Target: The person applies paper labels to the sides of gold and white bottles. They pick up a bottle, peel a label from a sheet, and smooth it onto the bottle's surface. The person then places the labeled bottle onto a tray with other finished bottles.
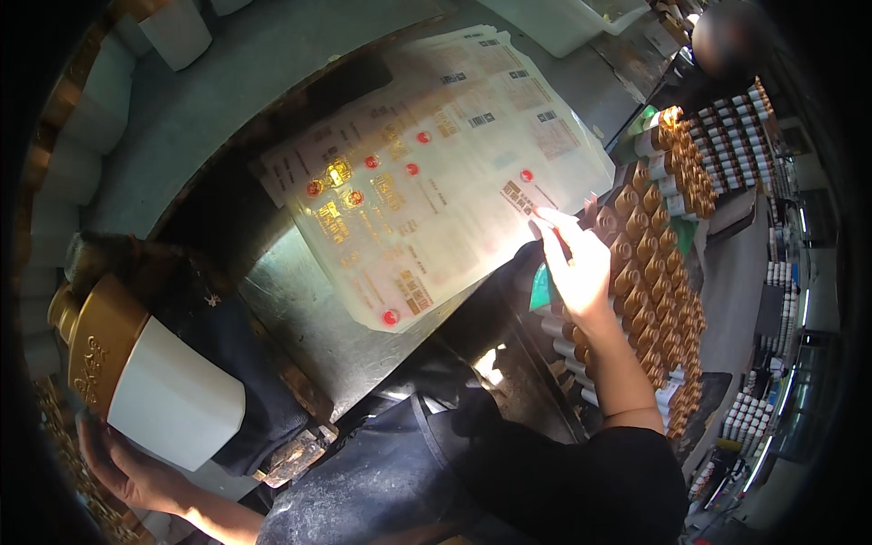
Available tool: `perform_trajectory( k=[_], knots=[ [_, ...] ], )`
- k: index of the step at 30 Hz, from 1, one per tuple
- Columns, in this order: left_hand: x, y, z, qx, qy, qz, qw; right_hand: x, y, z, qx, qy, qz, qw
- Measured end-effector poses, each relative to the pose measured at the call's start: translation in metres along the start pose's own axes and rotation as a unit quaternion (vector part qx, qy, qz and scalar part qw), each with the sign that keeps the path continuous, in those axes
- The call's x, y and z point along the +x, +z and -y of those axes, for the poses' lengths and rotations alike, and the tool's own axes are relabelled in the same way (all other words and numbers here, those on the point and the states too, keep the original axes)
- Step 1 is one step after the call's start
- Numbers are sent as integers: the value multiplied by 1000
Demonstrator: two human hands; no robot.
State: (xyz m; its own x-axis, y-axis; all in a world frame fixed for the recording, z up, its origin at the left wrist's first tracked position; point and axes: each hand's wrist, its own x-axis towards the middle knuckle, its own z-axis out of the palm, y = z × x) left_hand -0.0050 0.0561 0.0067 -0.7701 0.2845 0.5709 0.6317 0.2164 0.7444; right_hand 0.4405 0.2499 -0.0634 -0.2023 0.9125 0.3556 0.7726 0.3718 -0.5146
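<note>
A bottle [177, 391] with a white body and an embossed gold shoulder lies tilted at the lower left. My left hand [132, 468] is closed against its gold end from the near side, and the bottle hides part of the fingers. Pale translucent decal sheets [454, 236] lie stacked on the bench, printed with gold lettering and red round marks. Over at their right edge, my right hand [577, 268] pinches the top sheet beside a block of lettering. Strong sunlight blurs the fingertips there.
Many gold-capped white bottles [640, 263] stand packed to the right of the bench. A metal bench top [309, 300] shows beneath the sheets. White containers [177, 36] line the far left, a white tub [554, 23] stands at the back, and another person [731, 41] is at the far right.
</note>
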Motion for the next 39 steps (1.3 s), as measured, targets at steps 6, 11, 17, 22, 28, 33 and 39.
perform_trajectory(
  k=[6,11,17,22,28,33,39],
  knots=[
    [0,9,-1,-16,-39,-24,999,25,11,32,-114,-121,125,978],
    [2,10,-1,-20,-2,-8,1000,42,39,40,-221,-172,173,944],
    [3,2,9,-31,-8,-3,999,49,36,41,-270,-159,199,929],
    [-1,9,2,-15,-20,-16,1000,40,31,48,-199,-155,192,948],
    [1,9,-1,-22,-13,-18,1000,47,17,48,-218,-116,172,954],
    [6,2,9,-36,-24,-5,999,48,11,26,-255,-120,154,947],
    [3,7,6,-129,-78,8,989,52,18,31,-197,-124,171,957]
  ],
)
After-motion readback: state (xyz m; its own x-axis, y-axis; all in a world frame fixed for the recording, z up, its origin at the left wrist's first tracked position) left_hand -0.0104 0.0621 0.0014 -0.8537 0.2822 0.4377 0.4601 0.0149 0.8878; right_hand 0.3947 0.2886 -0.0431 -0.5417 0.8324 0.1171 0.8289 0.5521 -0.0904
